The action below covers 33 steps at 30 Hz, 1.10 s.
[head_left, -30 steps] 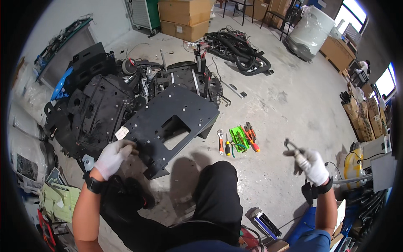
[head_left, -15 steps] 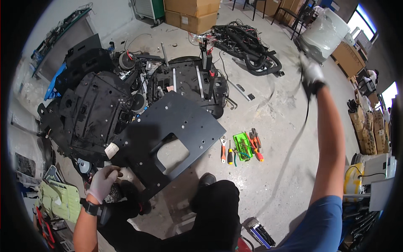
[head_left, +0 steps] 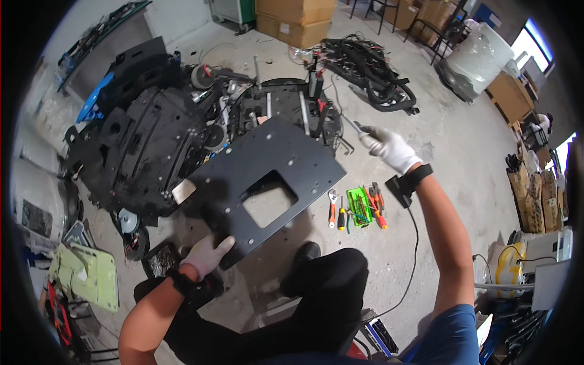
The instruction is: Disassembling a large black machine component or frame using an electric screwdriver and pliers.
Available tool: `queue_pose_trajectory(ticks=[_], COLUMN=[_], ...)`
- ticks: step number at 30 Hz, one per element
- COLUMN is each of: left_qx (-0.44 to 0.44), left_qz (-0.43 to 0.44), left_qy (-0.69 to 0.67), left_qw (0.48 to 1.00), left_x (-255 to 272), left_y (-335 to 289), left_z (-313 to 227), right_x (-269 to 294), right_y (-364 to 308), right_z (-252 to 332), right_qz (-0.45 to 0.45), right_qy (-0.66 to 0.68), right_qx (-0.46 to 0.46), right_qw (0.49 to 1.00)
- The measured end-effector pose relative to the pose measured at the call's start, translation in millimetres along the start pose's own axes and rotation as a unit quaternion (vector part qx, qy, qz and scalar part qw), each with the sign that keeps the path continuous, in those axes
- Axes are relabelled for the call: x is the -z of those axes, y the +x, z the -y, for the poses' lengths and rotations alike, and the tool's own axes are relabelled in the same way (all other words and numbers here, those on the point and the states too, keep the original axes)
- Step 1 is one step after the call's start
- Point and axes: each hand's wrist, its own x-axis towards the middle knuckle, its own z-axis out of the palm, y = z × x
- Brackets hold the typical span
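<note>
A flat black panel (head_left: pixel 277 146) with a four-sided cut-out and several small holes lies tilted before me, over the clutter of parts. At its near left edge, my left hand (head_left: pixel 208 254), gloved in white, grips it; the thumb shows and the other fingers are mostly hidden. My right hand (head_left: pixel 389 150), also gloved, is past the panel's right corner, above the floor. Its fingers are curled, and a thin grey piece sticks out at their tips; I cannot tell what it is. A black box (head_left: pixel 399 190) with a cable hangs by the right wrist.
Hand tools lie right of the panel: an adjustable wrench (head_left: pixel 332 208), a screwdriver (head_left: pixel 342 219), a green tray (head_left: pixel 358 214) and red-handled pliers (head_left: pixel 378 210). Large black covers (head_left: pixel 152 146) are heaped left. Black hoses (head_left: pixel 380 85) lie beyond. A dark tray of small parts (head_left: pixel 163 261) sits near my left arm.
My right hand has come in from the far right, down and left toward the panel. My left hand has moved right, onto the panel's near edge. The view has shifted slightly.
</note>
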Motion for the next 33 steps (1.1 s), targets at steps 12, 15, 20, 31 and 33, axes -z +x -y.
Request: queue_pose_trajectory(ticks=[12, 15, 20, 31, 33], left_qx=[-0.152, -0.084, -0.147, -0.117, -0.111], left_qz=[-0.054, -0.009, -0.137, 0.003, 0.024], left_qy=[0.095, 0.028, -0.055, -0.173, -0.125], left_qw=[0.982, 0.996, 0.978, 0.978, 0.986], left_x=[-21.1, -22.4, -9.6, 122.5, 141.4], left_y=[-14.9, -9.4, -9.3, 48.0, 57.6], left_z=[-10.6, -7.5, 2.3, 12.1, -8.4], right_x=[-92.3, -104.1, -103.0, -99.1, -91.8], right_y=[-5.1, -5.9, 1.8, 71.5, 89.2], right_z=[33.8, 43.9, 68.4, 142.7, 133.2], right_qz=[0.068, 0.011, 0.011, -0.025, -0.075], right_qy=[0.006, 0.048, 0.025, -0.116, -0.117], right_qx=[-0.069, -0.059, -0.041, 0.069, 0.119], right_qw=[0.995, 0.997, 0.999, 0.991, 0.983])
